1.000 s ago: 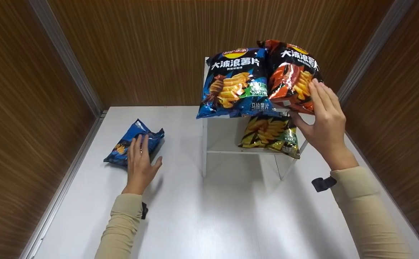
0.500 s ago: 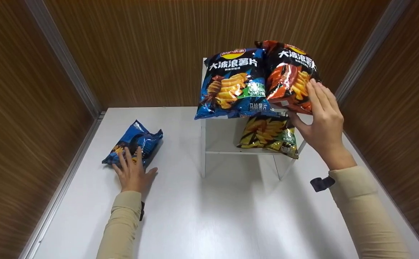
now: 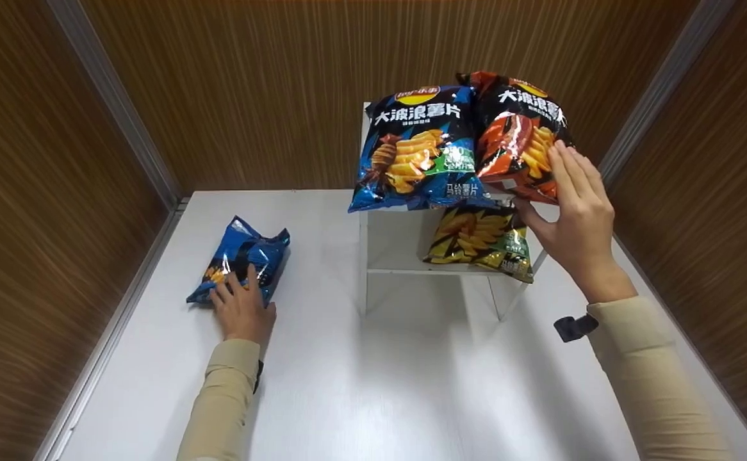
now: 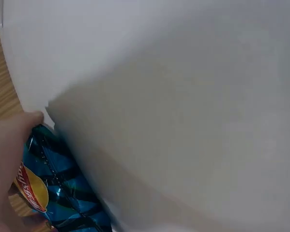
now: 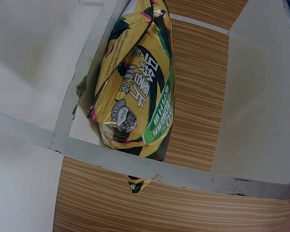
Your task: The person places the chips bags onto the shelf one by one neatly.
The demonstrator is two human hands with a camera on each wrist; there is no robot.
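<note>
In the head view my left hand (image 3: 240,310) grips the lower part of a blue bag of potato chips (image 3: 266,256) on the white table. The left wrist view has the thumb along one edge of this blue bag (image 4: 69,193), with other fingers partly hidden at its far side. My right hand (image 3: 582,211) rests with straight fingers on the right side of a red bag of potato chips (image 3: 498,150); the thumb lies near its bottom edge. Left of it, on top of a white shelf (image 3: 412,272), leans another blue bag (image 3: 380,173).
A yellow bag of potato chips (image 3: 476,234) lies on the lower level of the shelf, its corner past the front edge. In the right wrist view this yellow bag (image 5: 140,96) sits beside a shelf frame bar (image 5: 193,176). Wood-grain walls (image 3: 271,96) enclose the table (image 3: 322,384).
My left hand has drawn back from over the blue bag to its near end and taken hold there; the bag has turned slightly. The right hand stays on the red bag.
</note>
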